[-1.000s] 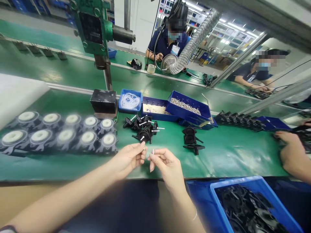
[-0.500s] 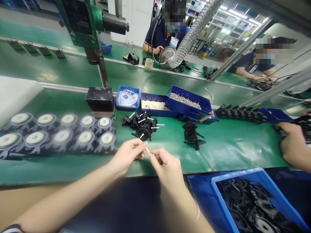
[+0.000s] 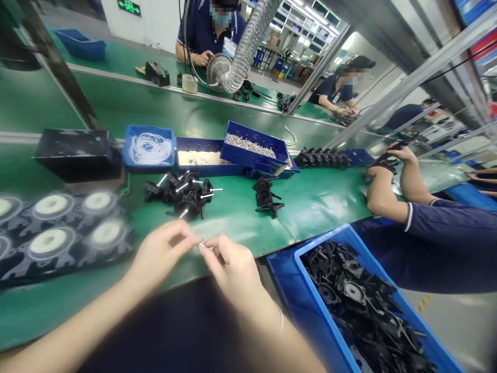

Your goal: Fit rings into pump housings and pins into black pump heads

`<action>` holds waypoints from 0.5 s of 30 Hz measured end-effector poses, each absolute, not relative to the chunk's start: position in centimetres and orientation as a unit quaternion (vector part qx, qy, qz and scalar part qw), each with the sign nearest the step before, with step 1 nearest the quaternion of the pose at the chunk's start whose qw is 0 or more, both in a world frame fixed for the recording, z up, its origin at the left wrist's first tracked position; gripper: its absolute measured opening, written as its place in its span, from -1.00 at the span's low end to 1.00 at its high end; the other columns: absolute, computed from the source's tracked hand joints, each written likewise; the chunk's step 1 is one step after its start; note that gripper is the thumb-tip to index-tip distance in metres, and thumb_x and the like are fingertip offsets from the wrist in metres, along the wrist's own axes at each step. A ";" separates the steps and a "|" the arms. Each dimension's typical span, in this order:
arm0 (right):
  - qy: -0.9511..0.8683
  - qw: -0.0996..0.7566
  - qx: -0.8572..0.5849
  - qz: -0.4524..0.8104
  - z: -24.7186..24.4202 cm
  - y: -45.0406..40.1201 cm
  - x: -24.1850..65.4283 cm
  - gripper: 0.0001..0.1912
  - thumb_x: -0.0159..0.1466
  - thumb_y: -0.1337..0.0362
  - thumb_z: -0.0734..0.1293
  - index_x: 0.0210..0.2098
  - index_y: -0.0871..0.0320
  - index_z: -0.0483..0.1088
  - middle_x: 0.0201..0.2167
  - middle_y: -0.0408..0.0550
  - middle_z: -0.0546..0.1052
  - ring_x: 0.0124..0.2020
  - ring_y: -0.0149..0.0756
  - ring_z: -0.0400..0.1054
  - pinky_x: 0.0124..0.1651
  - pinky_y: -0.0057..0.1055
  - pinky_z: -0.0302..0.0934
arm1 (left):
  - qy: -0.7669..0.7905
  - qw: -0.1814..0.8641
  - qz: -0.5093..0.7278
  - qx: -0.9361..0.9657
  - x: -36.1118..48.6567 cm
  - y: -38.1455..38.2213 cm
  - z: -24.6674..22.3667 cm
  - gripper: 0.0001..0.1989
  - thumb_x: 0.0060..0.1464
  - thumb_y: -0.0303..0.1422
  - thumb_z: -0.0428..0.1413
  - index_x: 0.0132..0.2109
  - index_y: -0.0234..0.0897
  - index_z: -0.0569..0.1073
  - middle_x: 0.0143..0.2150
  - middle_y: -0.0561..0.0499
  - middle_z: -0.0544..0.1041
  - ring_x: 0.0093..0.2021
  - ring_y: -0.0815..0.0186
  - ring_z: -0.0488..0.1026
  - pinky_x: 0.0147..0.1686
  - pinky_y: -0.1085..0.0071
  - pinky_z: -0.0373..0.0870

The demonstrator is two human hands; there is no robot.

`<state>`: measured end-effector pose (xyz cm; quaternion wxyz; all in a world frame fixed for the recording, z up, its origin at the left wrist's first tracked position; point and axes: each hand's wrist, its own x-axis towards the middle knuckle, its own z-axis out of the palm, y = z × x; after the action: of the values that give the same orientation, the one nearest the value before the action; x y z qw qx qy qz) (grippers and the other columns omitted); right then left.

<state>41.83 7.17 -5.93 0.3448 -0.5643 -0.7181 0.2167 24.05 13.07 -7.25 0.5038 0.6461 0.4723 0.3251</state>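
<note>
Close together over the front edge of the green bench, my left hand (image 3: pixel 165 247) and my right hand (image 3: pixel 233 265) both have their fingertips pinched. A small thin white piece (image 3: pixel 201 245) shows between them, its ends covered by the fingers. Just beyond my left hand lies a heap of black plastic parts (image 3: pixel 171 189), several with thin white sticks pointing out. Right of that heap, a short row of black parts (image 3: pixel 264 197) rests on the bench, untouched.
Behind the heap stand a blue tray (image 3: pixel 126 155) of coiled white tubing, a bin (image 3: pixel 225 170) of small cream pieces and a tilted bin (image 3: pixel 252 158) of metal pins. Black parts with white discs (image 3: pixel 52 241) lie left. A blue crate (image 3: pixel 301 254) is at right, near a co-worker's arms (image 3: pixel 382 191).
The view has swung right, so the bench things sit further left and more of the crate and co-worker shows. Both hands stay pinched together around the white piece.
</note>
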 end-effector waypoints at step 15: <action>-0.428 0.502 -0.503 0.558 -7.1 5.8 45.7 -0.77 0.29 0.12 0.42 -0.28 0.16 0.40 -0.62 -0.23 0.45 -0.68 -0.49 0.26 -0.57 -0.54 0.12 | 0.364 0.528 0.378 0.668 28.7 12.6 -6.9 -0.89 0.09 -0.28 0.26 -0.33 -0.21 0.56 -0.35 0.01 0.56 -0.30 0.27 0.46 -0.24 0.43 0.32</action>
<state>45.65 5.81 -7.13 0.5021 -0.5032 -0.4277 0.5584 28.67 12.59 -6.86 0.5276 0.6676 0.3644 0.3785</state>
